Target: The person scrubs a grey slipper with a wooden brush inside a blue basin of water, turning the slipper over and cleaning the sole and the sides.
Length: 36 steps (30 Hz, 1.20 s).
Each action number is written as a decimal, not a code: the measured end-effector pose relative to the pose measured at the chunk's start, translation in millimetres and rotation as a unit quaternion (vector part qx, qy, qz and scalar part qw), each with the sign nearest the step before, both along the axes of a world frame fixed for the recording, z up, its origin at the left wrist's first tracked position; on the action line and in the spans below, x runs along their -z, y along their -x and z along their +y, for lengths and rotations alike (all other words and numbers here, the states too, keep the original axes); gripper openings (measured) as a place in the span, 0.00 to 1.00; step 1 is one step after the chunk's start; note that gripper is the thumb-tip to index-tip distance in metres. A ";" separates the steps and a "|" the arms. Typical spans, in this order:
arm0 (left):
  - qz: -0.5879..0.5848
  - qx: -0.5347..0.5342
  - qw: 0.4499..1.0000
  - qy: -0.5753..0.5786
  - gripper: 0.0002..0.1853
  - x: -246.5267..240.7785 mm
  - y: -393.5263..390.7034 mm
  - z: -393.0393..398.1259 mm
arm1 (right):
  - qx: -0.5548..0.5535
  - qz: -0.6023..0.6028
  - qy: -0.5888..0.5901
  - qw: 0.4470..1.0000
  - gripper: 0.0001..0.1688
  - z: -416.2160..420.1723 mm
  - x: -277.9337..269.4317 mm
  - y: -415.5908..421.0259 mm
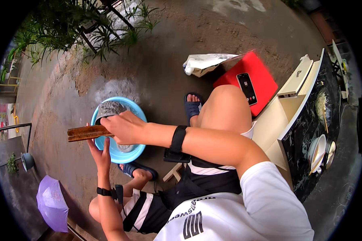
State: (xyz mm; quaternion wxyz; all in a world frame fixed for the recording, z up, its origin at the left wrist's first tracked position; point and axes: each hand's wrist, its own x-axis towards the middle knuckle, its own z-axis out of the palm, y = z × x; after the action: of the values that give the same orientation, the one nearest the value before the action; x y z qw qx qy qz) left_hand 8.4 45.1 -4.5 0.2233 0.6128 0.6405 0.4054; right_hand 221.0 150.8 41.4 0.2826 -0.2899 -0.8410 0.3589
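My right hand [127, 128] grips one end of a long brown wooden block [87, 133], held level over a light-blue plastic basin [141, 116]. No bristles show on the block from here. My left hand [102, 155] is at the basin's near left side, thumb raised and fingers passing behind the block. Whether those fingers grip anything is hidden. A wet grey fabric item [110, 109] with a dark opening bulges over the basin's far left rim, just beyond my right hand. Greyish wet material [126, 147] lies lower in the basin.
A red box or stool [261, 75] bears a smartphone [246, 89], beside a white bag [209, 63]. At right stands a cabinet with a black marbled top [301, 150] and bowls [317, 153]. A purple umbrella [52, 205] lies at left; plants [63, 30] grow beyond.
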 end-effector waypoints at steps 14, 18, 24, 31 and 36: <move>-0.147 -0.046 0.987 0.040 0.22 18.1 2.0 17.4 | 0.084 -0.024 0.039 0.995 0.34 10.3 4.3 -6.2; -0.281 -0.163 0.942 0.084 0.15 -2.9 -4.4 17.2 | 0.126 -0.052 0.113 0.984 0.30 7.2 9.4 -2.6; -0.289 -0.204 0.927 0.125 0.27 -8.6 -0.2 6.4 | 0.098 -0.058 0.134 0.984 0.29 -3.8 17.5 5.0; -0.420 -0.211 0.874 0.126 0.22 -21.5 -3.9 10.8 | 0.111 -0.059 0.078 0.989 0.32 -15.0 16.4 7.3; -0.479 -0.199 0.845 0.131 0.14 -38.3 -6.6 5.8 | 0.103 -0.090 0.057 0.989 0.31 -16.8 12.6 3.6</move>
State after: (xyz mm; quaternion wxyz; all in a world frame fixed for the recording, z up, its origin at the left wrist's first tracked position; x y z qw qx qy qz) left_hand 15.0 50.9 33.8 0.4955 0.1663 0.6091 0.5965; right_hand 217.3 134.0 28.9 0.2243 -0.4214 -0.8070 0.3477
